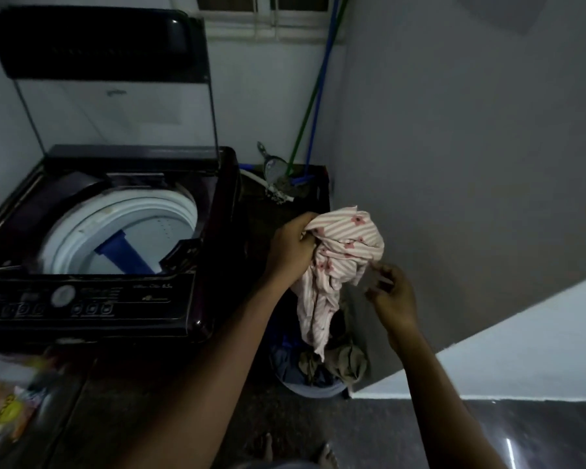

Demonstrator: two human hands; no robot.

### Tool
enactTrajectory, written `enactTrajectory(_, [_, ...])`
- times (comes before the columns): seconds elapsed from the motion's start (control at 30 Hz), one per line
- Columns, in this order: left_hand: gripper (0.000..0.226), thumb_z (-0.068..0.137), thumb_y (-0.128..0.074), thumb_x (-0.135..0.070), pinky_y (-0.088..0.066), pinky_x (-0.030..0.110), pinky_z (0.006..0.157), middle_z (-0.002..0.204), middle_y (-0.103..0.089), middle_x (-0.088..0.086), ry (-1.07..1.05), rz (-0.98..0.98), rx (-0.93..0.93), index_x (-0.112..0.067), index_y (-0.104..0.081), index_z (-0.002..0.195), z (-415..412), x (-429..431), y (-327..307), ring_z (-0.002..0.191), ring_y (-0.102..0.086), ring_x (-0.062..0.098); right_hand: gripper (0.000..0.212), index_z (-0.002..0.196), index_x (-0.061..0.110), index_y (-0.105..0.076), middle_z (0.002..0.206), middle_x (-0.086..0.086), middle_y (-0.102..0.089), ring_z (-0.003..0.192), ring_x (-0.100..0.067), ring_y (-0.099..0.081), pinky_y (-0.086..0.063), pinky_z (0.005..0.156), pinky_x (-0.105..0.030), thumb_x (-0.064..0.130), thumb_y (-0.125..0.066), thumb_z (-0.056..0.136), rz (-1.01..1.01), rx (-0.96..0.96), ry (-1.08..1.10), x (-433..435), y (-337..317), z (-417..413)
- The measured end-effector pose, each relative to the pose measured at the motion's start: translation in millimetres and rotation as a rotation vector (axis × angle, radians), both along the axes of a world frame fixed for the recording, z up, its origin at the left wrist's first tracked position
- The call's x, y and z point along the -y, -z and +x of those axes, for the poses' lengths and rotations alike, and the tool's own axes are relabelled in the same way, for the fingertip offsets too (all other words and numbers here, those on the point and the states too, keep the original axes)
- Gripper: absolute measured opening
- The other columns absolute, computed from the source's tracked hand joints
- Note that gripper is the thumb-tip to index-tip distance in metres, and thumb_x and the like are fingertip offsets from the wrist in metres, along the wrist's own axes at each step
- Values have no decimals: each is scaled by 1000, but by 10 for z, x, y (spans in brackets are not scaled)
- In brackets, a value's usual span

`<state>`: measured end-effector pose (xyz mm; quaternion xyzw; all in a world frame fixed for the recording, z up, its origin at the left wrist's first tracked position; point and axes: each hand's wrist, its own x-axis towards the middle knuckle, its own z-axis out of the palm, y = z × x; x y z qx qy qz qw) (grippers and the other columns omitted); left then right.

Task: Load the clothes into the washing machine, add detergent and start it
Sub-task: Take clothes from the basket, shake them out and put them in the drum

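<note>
Blurred colourful packets [4,407] at lower left. Washing machine [92,299] at left, lid [99,79] up, white drum [170,228] showing. Centre frame: left grip [293,247] bunched around a pink striped floral garment [342,262], which hangs above a basket [313,390] of clothes on the floor. Right grip [391,292] just right of the garment, fingers curled, blurred; cannot tell if it pinches the cloth.

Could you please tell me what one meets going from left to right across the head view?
Colourful packet → washing machine → left hand → striped garment → right hand.
</note>
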<state>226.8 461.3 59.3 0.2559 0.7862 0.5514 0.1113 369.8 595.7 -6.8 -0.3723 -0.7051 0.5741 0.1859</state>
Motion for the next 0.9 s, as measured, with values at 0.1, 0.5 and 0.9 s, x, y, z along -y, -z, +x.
enactTrajectory(0.1, [37, 82, -46, -4, -54, 40, 90, 105, -73, 1, 32, 96, 3, -19, -69, 106, 1, 79, -149, 102, -67, 15, 94, 140, 30, -33, 141, 17, -40, 127, 1, -42, -45, 97, -21, 4, -86, 65, 51, -19, -184, 155, 25, 27])
enactTrajectory(0.5, [43, 84, -50, -1, -56, 39, 89, 112, -72, 6, -120, 24, -60, -21, -68, 117, -876, 1111, -229, 105, -68, 23, 24, 104, 17, -67, 97, 4, -70, 81, 1, -65, -52, 69, -16, 1, -56, 91, -43, -242, 18, 726, -157, -705])
enactTrajectory(0.9, [118, 57, -80, -60, -33, 36, 115, 154, -28, 3, 353, -299, -151, -18, -25, 152, -1079, 1401, 85, 141, -34, 16, 32, 92, 16, -69, 92, -1, -69, 81, -7, -63, -50, 72, -18, -6, -63, 70, 302, -210, -120, 1258, -905, -1543])
